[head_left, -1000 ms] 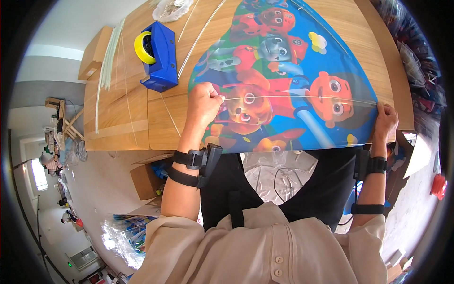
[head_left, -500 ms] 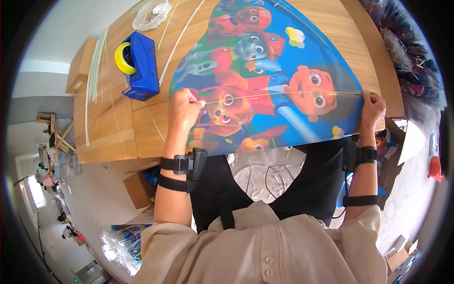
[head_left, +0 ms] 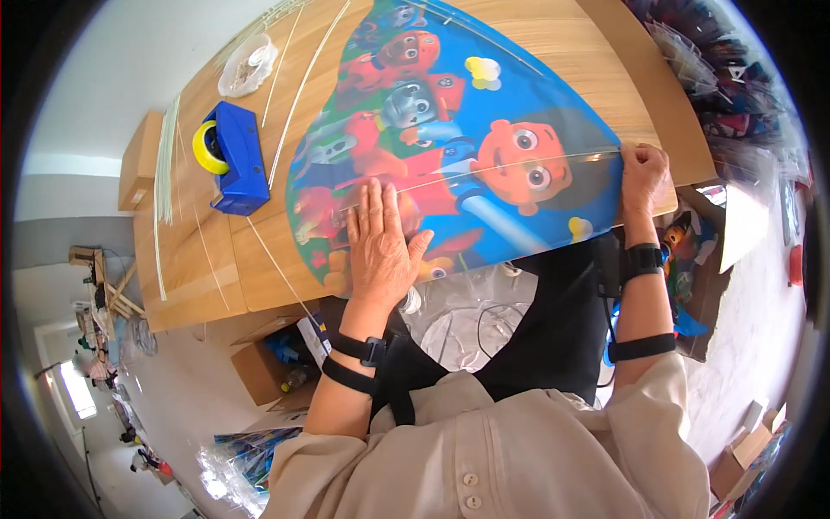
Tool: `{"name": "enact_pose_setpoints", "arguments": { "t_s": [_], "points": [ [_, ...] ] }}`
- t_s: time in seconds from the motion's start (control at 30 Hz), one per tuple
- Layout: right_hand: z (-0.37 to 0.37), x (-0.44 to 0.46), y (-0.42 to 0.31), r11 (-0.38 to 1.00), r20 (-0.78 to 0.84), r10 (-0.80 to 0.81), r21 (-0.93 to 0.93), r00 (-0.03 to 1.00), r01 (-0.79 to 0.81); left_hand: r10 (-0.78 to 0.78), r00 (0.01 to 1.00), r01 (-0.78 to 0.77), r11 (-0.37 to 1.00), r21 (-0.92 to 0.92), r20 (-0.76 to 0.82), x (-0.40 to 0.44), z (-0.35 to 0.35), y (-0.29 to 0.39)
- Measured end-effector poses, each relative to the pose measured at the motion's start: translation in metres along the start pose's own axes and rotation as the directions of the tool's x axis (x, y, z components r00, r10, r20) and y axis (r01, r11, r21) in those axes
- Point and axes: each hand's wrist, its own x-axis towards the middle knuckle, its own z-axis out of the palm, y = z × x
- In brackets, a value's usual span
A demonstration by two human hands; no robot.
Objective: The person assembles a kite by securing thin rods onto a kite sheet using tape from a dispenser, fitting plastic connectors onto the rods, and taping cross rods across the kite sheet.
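A printed cartoon sheet [head_left: 458, 138] with a curved outline lies on the wooden table, reaching over its front edge. Across it runs a thin pale rod [head_left: 510, 163], from near my left hand to the sheet's right corner. My left hand [head_left: 380, 242] rests palm down on the sheet's lower left part, fingers stretched out, over the rod's left end. At the right corner my right hand [head_left: 644, 173] is closed on the rod's end and the sheet's edge. Another rod lies along the sheet's upper right edge.
Left of the sheet stands a blue tape dispenser [head_left: 242, 160] with a yellow roll. Behind it is a plastic bowl [head_left: 248, 66]. Thin rods [head_left: 164, 173] lie at the table's left. Open cardboard boxes [head_left: 262, 372] stand below, and plastic-wrapped goods [head_left: 735, 95] are at the right.
My left hand has let go of its pinch on the rod and now lies flat on the sheet. My right hand keeps its hold at the corner. The whole view has shifted and turned slightly.
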Motion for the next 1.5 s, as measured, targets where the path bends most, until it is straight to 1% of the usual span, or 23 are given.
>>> {"name": "enact_pose_setpoints", "arguments": {
  "t_s": [0.07, 0.13, 0.2, 0.33, 0.47, 0.53, 0.67, 0.73, 0.8, 0.83, 0.87, 0.9, 0.93, 1.0, 1.07, 1.13, 1.17, 1.23, 1.27, 1.33, 1.4, 1.43, 1.5],
  "points": [
    [-0.003, -0.001, -0.004, 1.000, 0.002, 0.004, 0.031, 1.000, -0.004, -0.041, 0.996, 0.046, 0.997, 0.057, -0.084, 0.001, 0.007, 0.009],
    [-0.001, -0.001, -0.005, 0.998, -0.018, 0.010, 0.055, 1.000, -0.009, -0.046, 0.996, 0.050, 0.997, 0.056, -0.076, 0.008, 0.008, 0.023],
    [-0.001, -0.002, -0.007, 0.997, 0.013, 0.059, 0.050, 0.998, -0.060, 0.018, 1.000, -0.017, 0.997, 0.070, -0.015, 0.018, 0.010, 0.046],
    [-0.002, -0.003, -0.008, 0.996, -0.003, 0.065, 0.062, 0.998, -0.065, 0.122, 0.991, -0.127, 0.988, -0.093, -0.058, 0.048, 0.028, 0.101],
    [-0.005, -0.002, -0.010, 0.992, 0.019, 0.104, 0.075, 0.994, -0.105, 0.220, 0.973, -0.226, 0.970, -0.089, -0.067, 0.081, 0.041, 0.145],
    [-0.008, 0.001, -0.011, 0.987, 0.021, 0.130, 0.093, 0.991, -0.132, 0.335, 0.939, -0.342, 0.934, -0.104, -0.074, 0.098, 0.049, 0.168],
    [-0.015, 0.007, -0.011, 0.971, 0.136, 0.209, 0.091, 0.969, -0.222, 0.422, 0.905, -0.424, 0.893, -0.149, -0.050, 0.129, 0.065, 0.208],
    [-0.016, 0.011, -0.004, 0.948, 0.213, 0.252, 0.140, 0.944, -0.285, 0.435, 0.901, -0.429, 0.888, -0.167, -0.001, 0.145, 0.062, 0.218],
    [-0.017, 0.014, 0.004, 0.944, 0.174, 0.222, 0.208, 0.959, -0.257, 0.436, 0.897, -0.417, 0.890, -0.185, 0.075, 0.158, 0.055, 0.215],
    [-0.021, 0.016, 0.004, 0.921, 0.236, 0.232, 0.260, 0.944, -0.292, 0.403, 0.914, -0.402, 0.888, -0.225, -0.044, 0.161, 0.052, 0.214],
    [-0.024, 0.018, 0.004, 0.892, 0.297, 0.236, 0.311, 0.925, -0.328, 0.415, 0.909, -0.414, 0.882, -0.225, -0.044, 0.167, 0.049, 0.208],
    [-0.022, 0.019, 0.009, 0.831, 0.297, 0.217, 0.443, 0.930, -0.336, 0.404, 0.906, -0.423, 0.875, -0.235, -0.128, 0.175, 0.047, 0.201],
    [-0.025, 0.019, 0.011, 0.829, 0.291, 0.227, 0.442, 0.930, -0.341, 0.388, 0.897, -0.433, 0.868, -0.245, -0.210, 0.182, 0.046, 0.194],
    [-0.028, 0.021, 0.011, 0.693, 0.346, 0.210, 0.607, 0.914, -0.389, 0.433, 0.874, -0.481, 0.838, -0.258, -0.222, 0.193, 0.042, 0.186],
    [-0.027, 0.022, 0.011, 0.619, 0.369, 0.202, 0.670, 0.907, -0.410, 0.477, 0.846, -0.530, 0.805, -0.268, -0.238, 0.205, 0.037, 0.185],
    [-0.032, 0.024, 0.009, 0.541, 0.391, 0.192, 0.723, 0.900, -0.430, 0.613, 0.774, -0.620, 0.681, -0.388, -0.161, 0.216, 0.025, 0.193],
    [-0.035, 0.024, 0.008, 0.492, 0.459, 0.191, 0.720, 0.868, -0.489, 0.619, 0.769, -0.626, 0.676, -0.389, -0.162, 0.221, 0.021, 0.199],
    [-0.041, 0.023, 0.006, 0.444, 0.521, 0.187, 0.711, 0.833, -0.545, 0.648, 0.744, -0.421, 0.645, -0.638, 0.163, 0.230, 0.019, 0.210],
    [-0.042, 0.022, 0.006, 0.397, 0.532, 0.148, 0.740, 0.834, -0.543, 0.650, 0.742, -0.423, 0.642, -0.639, 0.162, 0.234, 0.018, 0.213],
    [-0.043, 0.019, 0.005, 0.347, 0.534, 0.116, 0.769, 0.838, -0.537, 0.692, 0.637, -0.372, 0.661, -0.651, 0.339, 0.245, 0.017, 0.216],
    [-0.041, 0.015, 0.003, 0.278, 0.514, 0.084, 0.811, 0.854, -0.515, 0.674, 0.627, -0.329, 0.683, -0.652, 0.391, 0.250, 0.015, 0.215],
    [-0.041, 0.015, 0.002, 0.286, 0.518, 0.095, 0.804, 0.850, -0.522, 0.649, 0.621, -0.281, 0.709, -0.647, 0.441, 0.252, 0.015, 0.215],
    [-0.040, 0.014, -0.001, 0.318, 0.508, 0.114, 0.796, 0.854, -0.516, 0.645, 0.645, -0.259, 0.690, -0.676, 0.411, 0.246, 0.018, 0.214]
  ]
}}
